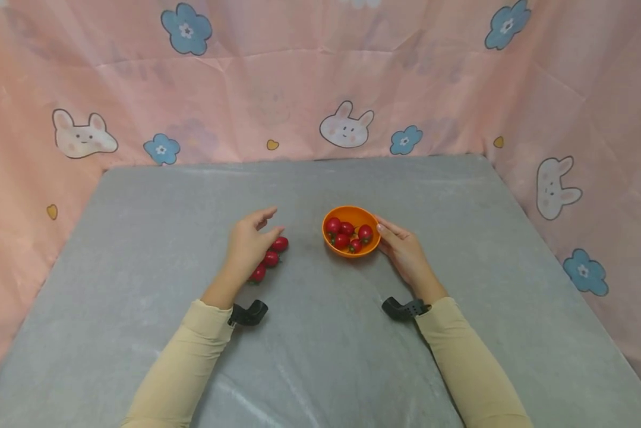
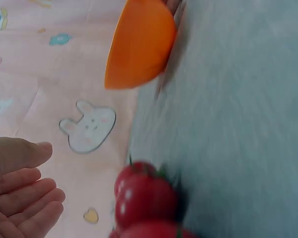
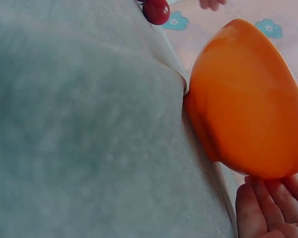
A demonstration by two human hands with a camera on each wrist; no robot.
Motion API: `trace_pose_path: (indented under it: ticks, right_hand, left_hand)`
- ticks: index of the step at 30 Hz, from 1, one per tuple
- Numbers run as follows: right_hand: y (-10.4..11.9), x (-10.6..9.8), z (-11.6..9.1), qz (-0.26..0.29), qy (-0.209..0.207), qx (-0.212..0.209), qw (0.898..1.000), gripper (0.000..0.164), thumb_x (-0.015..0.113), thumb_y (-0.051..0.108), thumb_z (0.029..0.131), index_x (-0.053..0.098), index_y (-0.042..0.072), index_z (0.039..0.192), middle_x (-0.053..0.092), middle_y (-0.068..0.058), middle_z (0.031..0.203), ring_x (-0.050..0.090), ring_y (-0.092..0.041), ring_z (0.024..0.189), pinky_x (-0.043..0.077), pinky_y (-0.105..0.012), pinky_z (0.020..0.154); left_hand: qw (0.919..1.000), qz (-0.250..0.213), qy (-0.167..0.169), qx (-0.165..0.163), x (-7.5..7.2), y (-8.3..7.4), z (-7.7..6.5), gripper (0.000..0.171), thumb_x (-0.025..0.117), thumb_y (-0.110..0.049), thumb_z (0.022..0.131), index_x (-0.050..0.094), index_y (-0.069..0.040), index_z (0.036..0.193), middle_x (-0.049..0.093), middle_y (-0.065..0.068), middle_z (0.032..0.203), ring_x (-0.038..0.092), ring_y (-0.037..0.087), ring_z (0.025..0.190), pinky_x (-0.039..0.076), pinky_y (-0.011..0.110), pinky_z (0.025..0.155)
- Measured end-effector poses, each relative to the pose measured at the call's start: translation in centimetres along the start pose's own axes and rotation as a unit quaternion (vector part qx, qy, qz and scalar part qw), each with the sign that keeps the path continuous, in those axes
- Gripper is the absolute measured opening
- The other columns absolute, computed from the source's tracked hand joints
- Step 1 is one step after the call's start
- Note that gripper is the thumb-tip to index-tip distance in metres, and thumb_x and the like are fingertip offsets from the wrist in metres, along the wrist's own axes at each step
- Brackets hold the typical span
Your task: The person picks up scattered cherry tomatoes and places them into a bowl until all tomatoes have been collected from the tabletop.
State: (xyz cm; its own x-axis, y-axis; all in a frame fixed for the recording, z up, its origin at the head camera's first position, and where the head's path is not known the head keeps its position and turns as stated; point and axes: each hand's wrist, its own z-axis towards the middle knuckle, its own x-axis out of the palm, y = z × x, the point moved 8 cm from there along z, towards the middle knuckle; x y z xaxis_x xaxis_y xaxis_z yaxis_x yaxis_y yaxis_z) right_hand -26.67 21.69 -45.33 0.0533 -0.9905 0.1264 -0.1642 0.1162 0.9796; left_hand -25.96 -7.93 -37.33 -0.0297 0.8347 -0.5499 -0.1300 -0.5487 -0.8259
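Note:
An orange bowl [image 1: 350, 254] on the grey table holds several cherry tomatoes [image 1: 333, 225]. My right hand [image 1: 406, 252] grips its right side, thumb at the rim and fingers [image 3: 283, 203] against the outer wall. To the left of the bowl, more red cherry tomatoes [image 1: 271, 258] lie in a row on the table, partly covered by my left hand [image 1: 249, 245] in the head view. That hand is over and beside them with thumb and fingers apart, nothing between them. In the left wrist view a gap shows between the fingers [image 2: 30, 193] and the blurred tomatoes [image 2: 146, 198].
Grey cloth covers the table [image 1: 320, 351]. Behind and along the sides hangs a pink curtain [image 1: 277, 77] with rabbits and blue flowers. Each wrist wears a black camera mount, the left one [image 1: 249, 313] and the right one [image 1: 404, 308] near the table surface.

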Motion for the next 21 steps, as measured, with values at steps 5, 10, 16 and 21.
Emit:
trace_pose_path:
  ticks: [5,10,16,21]
  right_hand:
    - [0.1,0.2,-0.1,0.006,0.001,0.004,1.0,0.051,0.047,0.021,0.106,0.038,-0.004,0.149,0.035,-0.019,0.158,0.059,0.006,0.113,0.051,-0.016,0.096]
    - [0.0,0.0,-0.1,0.009,-0.006,0.007,1.0,0.05,0.047,0.021,0.106,0.038,-0.003,0.149,0.035,-0.017,0.158,0.059,0.006,0.112,0.051,-0.016,0.095]
    - [0.0,0.1,-0.1,0.012,-0.003,0.005,1.0,0.052,0.049,0.021,0.105,0.038,-0.004,0.149,0.035,-0.018,0.158,0.06,0.006,0.112,0.051,-0.016,0.094]
    - [-0.1,0.0,-0.1,0.009,-0.002,0.006,1.0,0.052,0.048,0.023,0.105,0.038,-0.003,0.149,0.035,-0.017,0.158,0.059,0.006,0.114,0.051,-0.016,0.095]
  left_hand:
    - [0.9991,-0.034,0.007,-0.025,-0.9,1.7,-0.5,0.047,0.073,-0.012,0.09,0.061,0.0,0.133,0.061,0.018,0.138,0.06,0.036,0.126,0.049,0.043,0.105]
    - [0.9964,-0.058,0.015,-0.06,-1.1,3.2,-1.1,0.049,0.073,-0.016,0.09,0.06,-0.001,0.135,0.061,0.017,0.138,0.058,0.035,0.129,0.048,0.041,0.107]
    - [0.9932,-0.061,0.018,-0.098,-1.6,4.5,-1.6,0.05,0.073,-0.019,0.09,0.06,-0.001,0.135,0.06,0.017,0.139,0.057,0.033,0.131,0.047,0.04,0.108]
    - [0.9916,-0.052,0.025,-0.116,-1.8,5.5,-1.5,0.052,0.073,-0.019,0.09,0.058,0.0,0.136,0.06,0.018,0.139,0.057,0.033,0.13,0.047,0.043,0.108]
